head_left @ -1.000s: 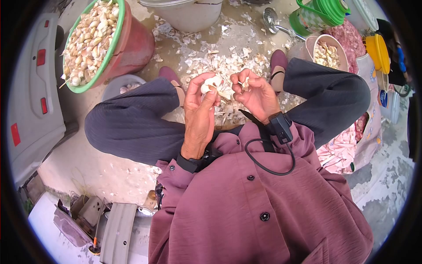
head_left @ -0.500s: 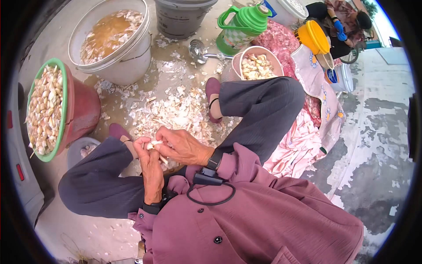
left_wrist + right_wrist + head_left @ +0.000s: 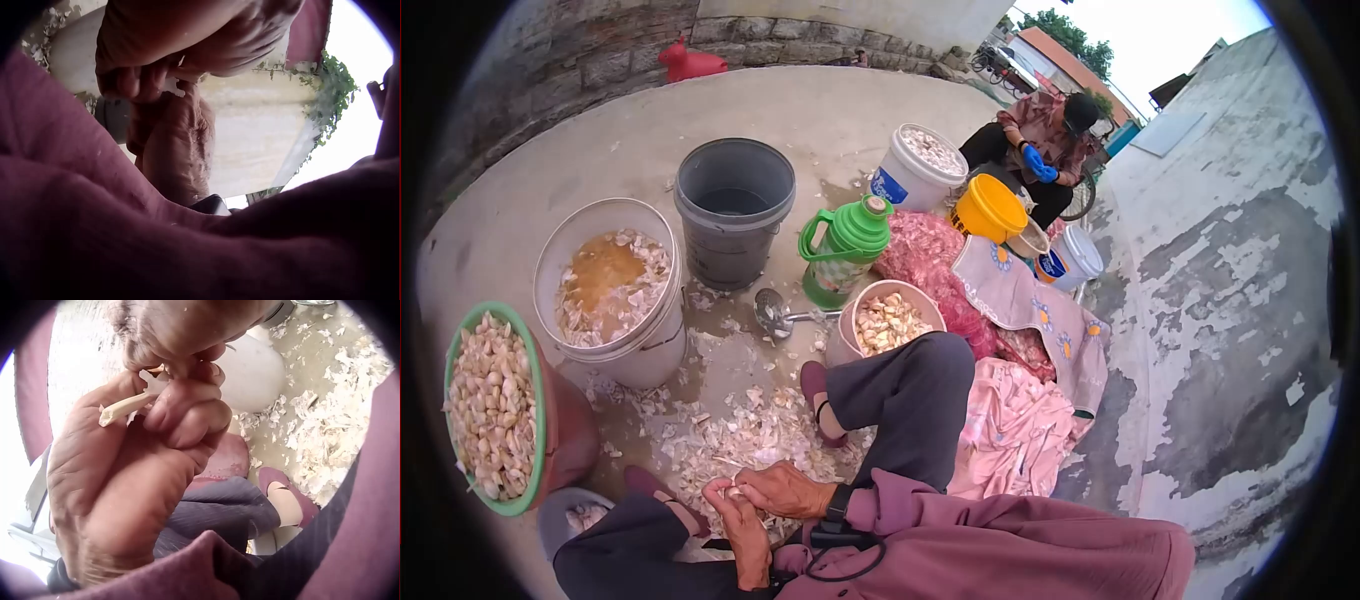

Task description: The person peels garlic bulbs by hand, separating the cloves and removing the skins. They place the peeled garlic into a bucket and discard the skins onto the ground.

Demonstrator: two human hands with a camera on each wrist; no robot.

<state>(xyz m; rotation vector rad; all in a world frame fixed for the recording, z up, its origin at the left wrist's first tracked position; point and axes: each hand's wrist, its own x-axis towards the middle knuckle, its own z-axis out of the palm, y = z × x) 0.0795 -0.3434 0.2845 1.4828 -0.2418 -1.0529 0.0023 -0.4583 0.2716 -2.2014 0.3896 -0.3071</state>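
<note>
Low in the head view, my two hands meet over the peelings. My left hand (image 3: 745, 535) grips a piece of garlic with its fingers curled; in the right wrist view its pale dry stem (image 3: 128, 409) sticks out across the palm. My right hand (image 3: 785, 490) comes in from the right, thumb and fingers pinching the same garlic, with papery skin (image 3: 153, 381) showing between the fingers. Most of the garlic is hidden by the fingers. Below and ahead of the hands spreads a heap of garlic skins (image 3: 750, 440) on the ground.
At left stands a green-rimmed tub (image 3: 540, 430) heaped with garlic. Behind it are a white bucket (image 3: 640, 350) of liquid and skins and a grey bucket (image 3: 735, 245). A pink bucket (image 3: 845, 345) of cloves, skimmer (image 3: 772, 312) and green thermos (image 3: 840, 260) stand ahead. Another person (image 3: 1050, 140) sits farther back.
The head view has swung up and right, bringing the wall and other person into sight. My hands, apart one second ago with garlic in each, have come together on one piece.
</note>
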